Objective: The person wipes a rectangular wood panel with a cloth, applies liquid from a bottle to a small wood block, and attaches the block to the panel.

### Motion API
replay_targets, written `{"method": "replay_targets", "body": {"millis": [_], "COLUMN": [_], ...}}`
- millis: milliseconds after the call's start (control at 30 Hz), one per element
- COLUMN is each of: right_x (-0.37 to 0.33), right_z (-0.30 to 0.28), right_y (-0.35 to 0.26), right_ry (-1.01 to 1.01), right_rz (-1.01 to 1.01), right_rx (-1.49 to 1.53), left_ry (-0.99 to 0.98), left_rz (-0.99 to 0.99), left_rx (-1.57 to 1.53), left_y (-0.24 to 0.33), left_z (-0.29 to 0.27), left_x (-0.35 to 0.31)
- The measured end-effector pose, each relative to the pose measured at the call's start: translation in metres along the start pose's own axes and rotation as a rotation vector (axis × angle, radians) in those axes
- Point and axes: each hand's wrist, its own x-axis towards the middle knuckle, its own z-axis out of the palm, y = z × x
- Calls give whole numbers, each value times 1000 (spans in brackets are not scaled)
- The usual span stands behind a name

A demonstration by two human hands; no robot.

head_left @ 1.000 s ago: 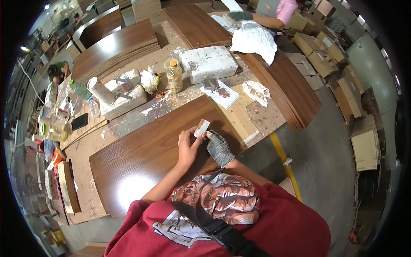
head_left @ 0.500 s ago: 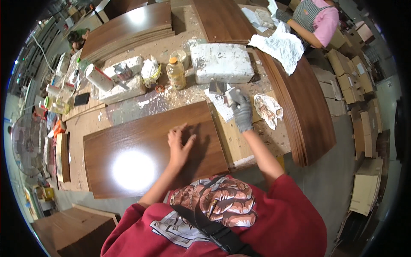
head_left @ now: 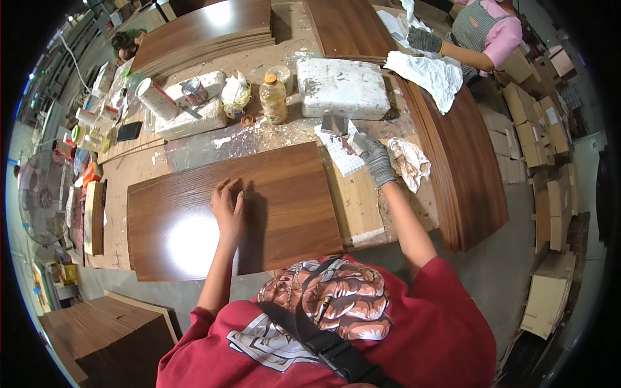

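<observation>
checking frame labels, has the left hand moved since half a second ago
Yes: judged against the orange-capped bottle, the left hand has shifted left over the brown panel.

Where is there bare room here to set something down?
The board has bare room between the left hand and its own right edge. The bench offers a narrow strip between board and wood block. Crowded: behind the board, with bottle and white block; right of it, with right hand, sheet and rag.

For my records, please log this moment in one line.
left hand: bare, over brown panel; right hand: gloved, at small pale piece; nearby: patterned sheet, crumpled cloth
</observation>
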Motion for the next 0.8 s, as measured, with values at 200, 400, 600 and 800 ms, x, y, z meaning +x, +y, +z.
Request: {"method": "replay_targets", "body": {"millis": [200,400,600,800], "right_x": [13,34,3,-21], "right_z": [13,41,39,31], "right_y": [-56,-62,-61,-60], "right_ry": [-324,-303,-341,-204], "right_rz": [46,-29,48,-29], "right_rx": [811,638,388,397], "left_ry": [-106,-127,-139,-154], "left_rz": [40,49,36,33], "left_rx": [415,463,470,457], "left_y": [-23,-17,-18,-13], "left_z": [-5,-7,-8,-6], "left_x": [-26,-26,-27,-25]}}
